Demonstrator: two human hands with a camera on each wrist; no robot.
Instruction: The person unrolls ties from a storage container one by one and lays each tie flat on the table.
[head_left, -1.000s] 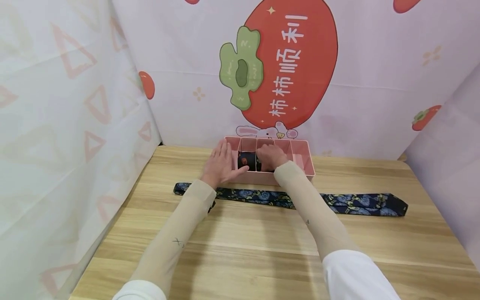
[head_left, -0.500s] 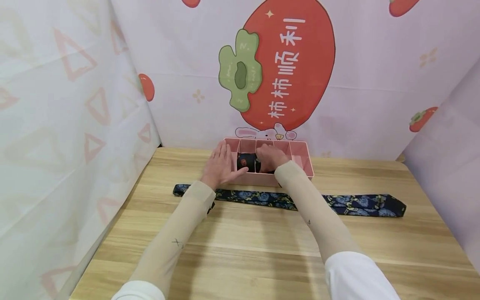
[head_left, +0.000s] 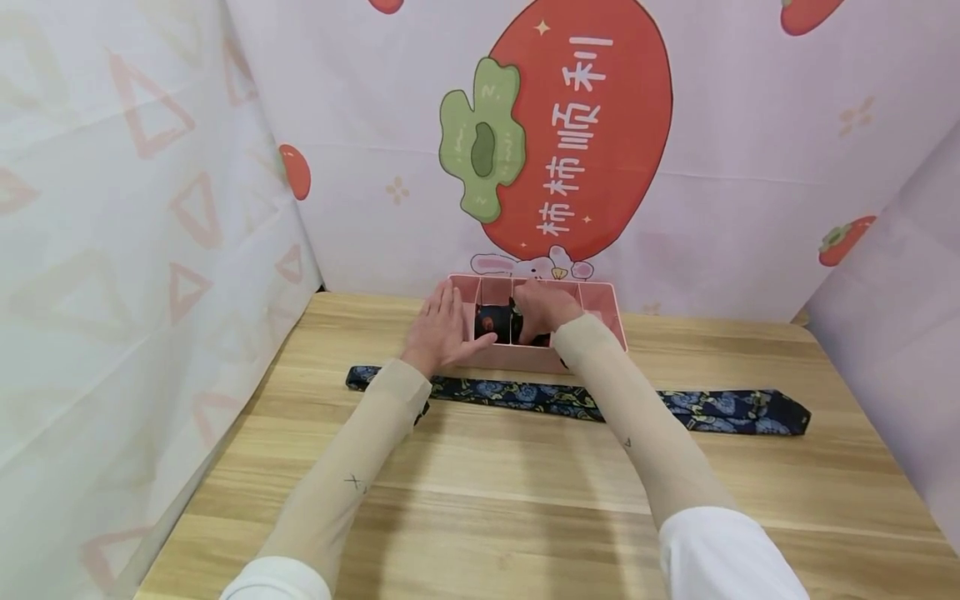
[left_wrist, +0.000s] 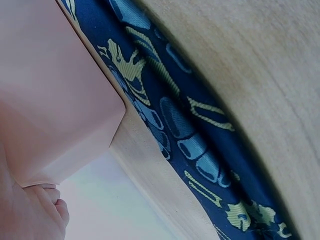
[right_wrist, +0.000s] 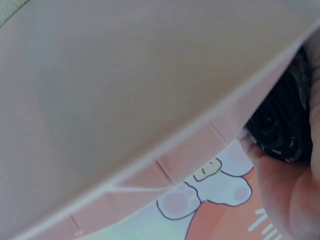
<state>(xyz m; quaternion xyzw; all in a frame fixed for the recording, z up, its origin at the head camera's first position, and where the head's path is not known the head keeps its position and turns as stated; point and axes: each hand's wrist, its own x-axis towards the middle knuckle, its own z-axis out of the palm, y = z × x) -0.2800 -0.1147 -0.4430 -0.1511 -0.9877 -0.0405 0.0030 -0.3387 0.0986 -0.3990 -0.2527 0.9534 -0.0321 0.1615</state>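
Note:
A pink divided storage box (head_left: 517, 357) stands against the back wall. My left hand (head_left: 437, 332) rests on its left end with straight fingers, the thumb lying along the front rim. In the second compartment from the left sits a dark rolled necktie (head_left: 491, 324) with a reddish motif. My right hand (head_left: 547, 308) reaches into the compartment beside it and grips another dark rolled necktie (right_wrist: 281, 120), whose spiral end shows in the right wrist view. A navy necktie (head_left: 517, 394) with blue and yellow figures lies lengthwise in front of the box, partly under both forearms.
The wooden table (head_left: 480, 508) extends toward me. A printed cloth backdrop (head_left: 375, 100) rises directly behind the box, and another cloth wall (head_left: 112, 275) bounds the left side. Thin dividers split the box into several compartments.
My right hand has risen slightly and shifted a little to the right at its compartment, the dark roll still in its grip. The left hand and the flat necktie have stayed put.

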